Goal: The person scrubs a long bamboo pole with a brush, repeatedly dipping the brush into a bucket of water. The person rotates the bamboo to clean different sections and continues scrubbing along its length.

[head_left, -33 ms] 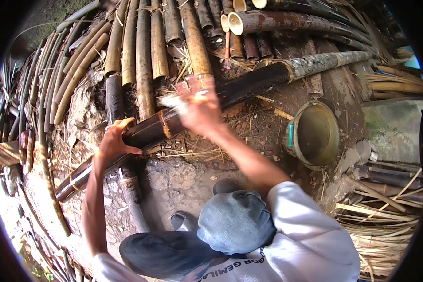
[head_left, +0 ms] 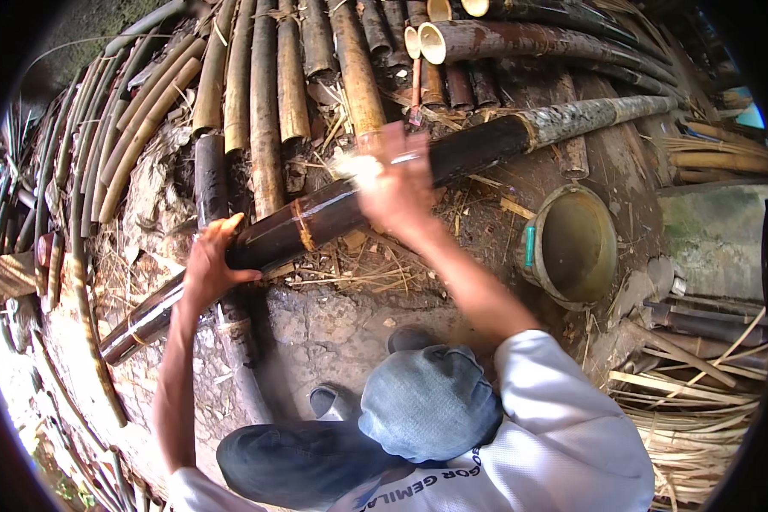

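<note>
A long bamboo pole lies slantwise before me, dark and wet along its near stretch and pale grey, mottled at the upper right. My left hand wraps over its lower-left part, thumb along the near side, left of a light brown joint ring. Further right, my right hand is closed on top of the pole, smeared by motion. A whitish bit shows at its left edge; what it is, I cannot make out. Under the pole by my left hand, a dark bamboo piece lies crosswise.
Several bamboo poles lie side by side beyond, others at the far right. A round bucket with a green object on its rim stands to the right. Split strips are heaped lower right. A person's cloth-covered head fills the lower middle.
My right hand has slid a short way to the right and up along the pole. My left hand keeps its hold with only a slight shift.
</note>
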